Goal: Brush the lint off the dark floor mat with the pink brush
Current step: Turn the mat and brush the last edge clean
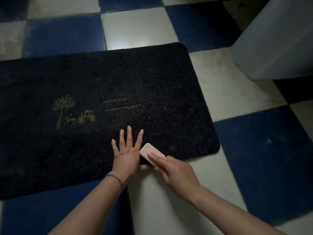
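Dark floor mat [101,102] lies flat on blue-and-white checkered tile floor [254,150], pale specks on pile | my left hand [126,152] flat on mat near its front edge, fingers straight and spread | my right hand [176,172] grips pink brush [151,154], set on mat beside left hand | white unit [277,41] at right | bracelet [116,178] on left wrist

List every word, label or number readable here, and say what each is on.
Nothing legible.
Dark floor mat: two lines of gold lettering beside a gold tree-and-carriage design, too blurred to read.
Pink brush, gripped in the right hand: no marking visible.
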Available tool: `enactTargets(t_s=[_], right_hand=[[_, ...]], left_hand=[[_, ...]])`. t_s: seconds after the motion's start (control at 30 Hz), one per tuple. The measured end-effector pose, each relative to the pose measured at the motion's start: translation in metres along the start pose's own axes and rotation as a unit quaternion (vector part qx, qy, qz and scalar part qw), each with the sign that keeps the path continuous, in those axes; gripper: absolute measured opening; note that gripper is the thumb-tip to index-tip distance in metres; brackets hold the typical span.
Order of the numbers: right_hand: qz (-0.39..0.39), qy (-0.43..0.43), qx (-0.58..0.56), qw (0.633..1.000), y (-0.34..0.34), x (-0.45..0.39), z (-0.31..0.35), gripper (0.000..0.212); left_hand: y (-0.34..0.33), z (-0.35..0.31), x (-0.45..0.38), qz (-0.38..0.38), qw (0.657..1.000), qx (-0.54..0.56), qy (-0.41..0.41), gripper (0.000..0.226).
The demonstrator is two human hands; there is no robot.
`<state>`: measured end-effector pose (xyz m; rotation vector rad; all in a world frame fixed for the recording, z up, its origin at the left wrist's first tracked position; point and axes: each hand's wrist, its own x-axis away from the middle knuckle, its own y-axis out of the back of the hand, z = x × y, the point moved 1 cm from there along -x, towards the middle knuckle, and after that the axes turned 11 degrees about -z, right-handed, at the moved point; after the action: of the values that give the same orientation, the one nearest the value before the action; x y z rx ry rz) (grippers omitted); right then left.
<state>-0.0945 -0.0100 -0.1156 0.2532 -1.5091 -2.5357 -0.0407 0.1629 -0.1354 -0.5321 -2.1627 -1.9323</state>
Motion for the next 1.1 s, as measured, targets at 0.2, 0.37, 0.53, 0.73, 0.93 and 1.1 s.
enactTargets(t_s=[0.2,0.37,0.53,0.73,0.93,1.1], right_hand=[[-0.016,-0.126,0.014,0.992,0.033,0.015,-0.067,0.054],[-0.048,-0.219,0.011,0.975,0.057,0.027,-0.1,0.049],[-0.076,-0.217,-0.013,0.973,0.054,0.027,-0.082,0.05],[-0.003,-0.085,0.01,0.996,0.014,0.0,-0.028,0.049],[-0.036,-0.235,0.027,0.971,0.062,0.009,-0.109,0.049],[-0.076,-0.284,0.013,0.956,0.081,0.013,-0.116,0.046]], left_hand=[[0.002,0.001,0.003,-0.011,1.0,0.014,-0.002,0.131],[0.005,0.0,0.003,-0.003,1.0,0.017,-0.002,0.131],[0.011,-0.009,0.003,-0.006,1.0,-0.011,0.001,0.133],[0.002,-0.052,0.004,-0.024,0.998,0.026,-0.054,0.105],[-0.006,-0.046,0.003,-0.018,0.998,0.001,-0.053,0.106],[-0.006,-0.047,0.004,-0.016,0.999,0.009,-0.051,0.106]])
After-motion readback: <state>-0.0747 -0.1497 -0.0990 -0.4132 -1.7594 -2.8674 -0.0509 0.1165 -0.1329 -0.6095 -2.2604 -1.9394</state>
